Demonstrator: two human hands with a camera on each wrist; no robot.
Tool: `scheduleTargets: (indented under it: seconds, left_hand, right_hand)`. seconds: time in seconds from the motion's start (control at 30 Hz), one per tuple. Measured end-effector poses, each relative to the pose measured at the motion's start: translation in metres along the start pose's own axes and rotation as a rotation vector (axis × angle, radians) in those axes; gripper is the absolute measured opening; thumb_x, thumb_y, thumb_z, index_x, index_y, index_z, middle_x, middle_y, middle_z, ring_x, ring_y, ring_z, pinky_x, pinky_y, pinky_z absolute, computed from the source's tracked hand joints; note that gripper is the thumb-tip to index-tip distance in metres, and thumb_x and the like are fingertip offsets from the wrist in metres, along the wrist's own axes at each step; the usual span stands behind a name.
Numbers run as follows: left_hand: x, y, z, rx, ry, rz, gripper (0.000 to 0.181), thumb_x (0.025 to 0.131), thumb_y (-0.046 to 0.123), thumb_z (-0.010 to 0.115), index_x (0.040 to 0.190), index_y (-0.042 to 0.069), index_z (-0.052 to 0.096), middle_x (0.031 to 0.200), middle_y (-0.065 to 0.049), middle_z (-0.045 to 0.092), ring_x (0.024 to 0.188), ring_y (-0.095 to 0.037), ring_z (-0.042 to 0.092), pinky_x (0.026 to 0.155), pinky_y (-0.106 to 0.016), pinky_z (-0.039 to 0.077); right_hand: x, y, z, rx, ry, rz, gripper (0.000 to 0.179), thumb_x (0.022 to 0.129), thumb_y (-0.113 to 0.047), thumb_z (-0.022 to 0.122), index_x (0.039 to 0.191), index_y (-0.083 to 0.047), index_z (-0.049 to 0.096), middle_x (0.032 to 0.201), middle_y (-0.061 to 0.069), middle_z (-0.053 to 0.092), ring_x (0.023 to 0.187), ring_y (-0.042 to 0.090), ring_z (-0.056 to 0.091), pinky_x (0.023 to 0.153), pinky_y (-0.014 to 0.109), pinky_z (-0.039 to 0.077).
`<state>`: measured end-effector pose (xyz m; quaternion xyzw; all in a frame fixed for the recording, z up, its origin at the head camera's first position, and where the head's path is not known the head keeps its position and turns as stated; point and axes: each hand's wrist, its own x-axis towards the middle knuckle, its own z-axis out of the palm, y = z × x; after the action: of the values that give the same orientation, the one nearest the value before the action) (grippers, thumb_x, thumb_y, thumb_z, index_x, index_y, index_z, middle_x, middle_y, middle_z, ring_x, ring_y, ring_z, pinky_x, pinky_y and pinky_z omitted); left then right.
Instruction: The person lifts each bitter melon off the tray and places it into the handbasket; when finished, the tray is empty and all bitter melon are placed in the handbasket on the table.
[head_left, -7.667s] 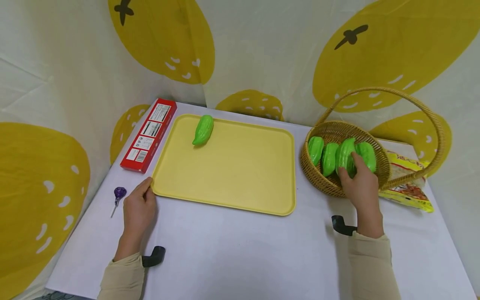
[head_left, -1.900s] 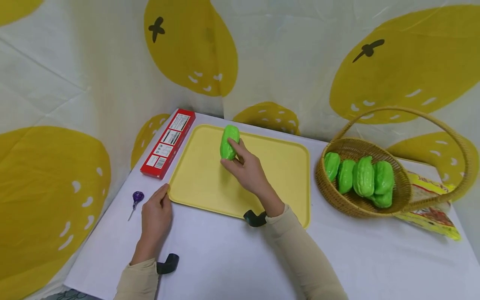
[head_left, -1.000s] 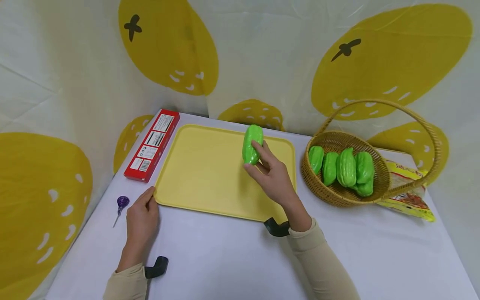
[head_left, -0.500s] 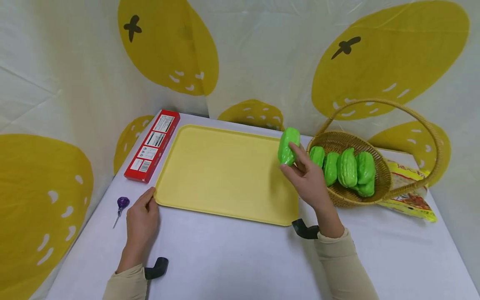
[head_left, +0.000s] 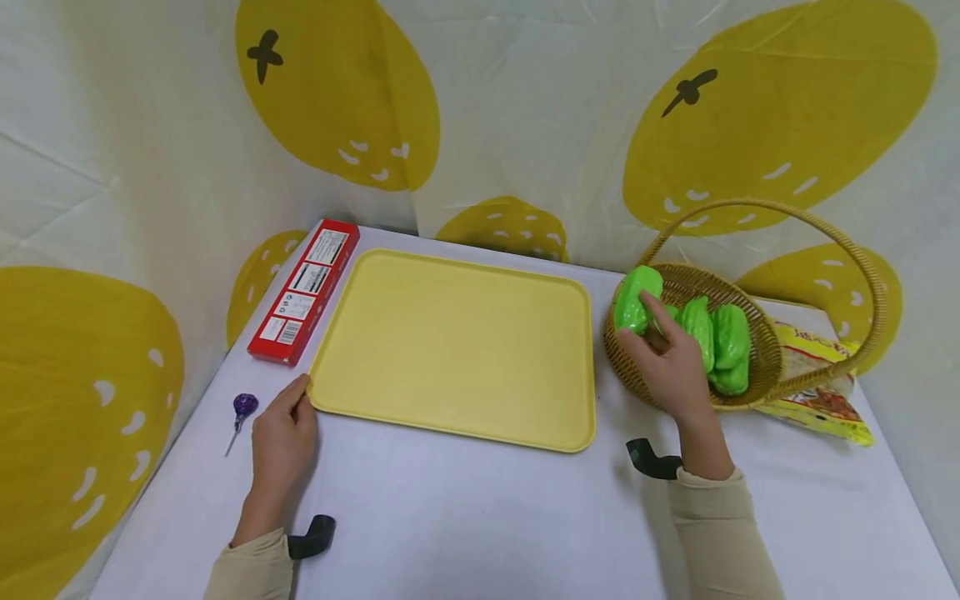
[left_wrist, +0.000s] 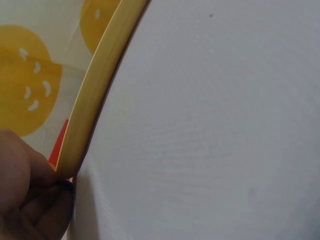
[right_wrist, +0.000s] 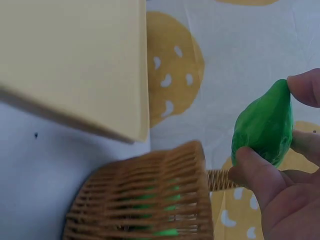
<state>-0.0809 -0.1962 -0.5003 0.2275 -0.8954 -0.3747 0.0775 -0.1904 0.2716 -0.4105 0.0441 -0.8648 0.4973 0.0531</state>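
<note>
**Gourd held over the basket rim**

The right hand (head_left: pixel 670 367) pinches one green gourd (head_left: pixel 636 298) above the wicker basket (head_left: pixel 757 379) at its 9 o'clock rim; perhaps three gourds lie inside. The left hand (head_left: pixel 281 433), fingers loosely curled, touches the one yellow tray (head_left: pixel 450 342) at its 7 o'clock corner.

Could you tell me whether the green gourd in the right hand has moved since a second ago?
Yes. The green gourd, gripped by the right hand, has gone rightward off the yellow tray to the near-left rim of the wicker basket.
</note>
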Motion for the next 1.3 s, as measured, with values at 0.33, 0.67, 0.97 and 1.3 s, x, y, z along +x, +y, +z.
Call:
scheduleTargets:
  seconds: [0.33,0.67,0.97,1.3]
  left_hand:
    - [0.002,-0.001,0.001,0.003,-0.005,-0.012,0.045,0.107,0.011,0.048,0.151,0.007,0.048,0.153,-0.016,0.053,0.143,-0.036,0.05,0.112,-0.053,0.048]
    - [0.002,-0.005,0.0,-0.006,-0.003,0.0,0.044,0.107,0.011,0.049,0.15,0.005,0.049,0.153,-0.016,0.053,0.143,-0.036,0.051,0.112,-0.052,0.048]
    - [0.005,-0.005,-0.001,-0.004,0.004,0.022,0.044,0.106,0.01,0.05,0.15,0.005,0.049,0.152,-0.016,0.054,0.142,-0.036,0.051,0.111,-0.052,0.049]
    - [0.011,0.008,-0.013,0.09,0.002,0.07,0.043,0.105,0.011,0.052,0.147,0.0,0.052,0.148,-0.022,0.057,0.139,-0.041,0.053,0.109,-0.055,0.05]
  right_hand:
    - [0.008,0.017,-0.021,-0.105,-0.048,0.057,0.07,0.1,-0.032,0.066,0.161,-0.022,0.033,0.147,0.029,0.053,0.11,0.004,0.067,0.067,0.002,0.046]
    - [0.016,0.037,-0.027,-0.165,-0.131,0.161,0.072,0.1,-0.04,0.063,0.162,-0.021,0.03,0.164,0.019,0.034,0.129,0.025,0.054,0.087,0.017,0.051]
    - [0.017,0.037,-0.028,-0.164,-0.14,0.184,0.074,0.102,-0.037,0.061,0.163,-0.019,0.025,0.166,0.026,0.024,0.151,0.049,0.028,0.117,0.069,0.033]
    - [0.013,0.031,-0.023,-0.332,-0.125,0.126,0.073,0.103,-0.038,0.056,0.163,-0.011,0.024,0.165,0.035,0.005,0.147,0.063,0.02,0.114,0.078,0.027]
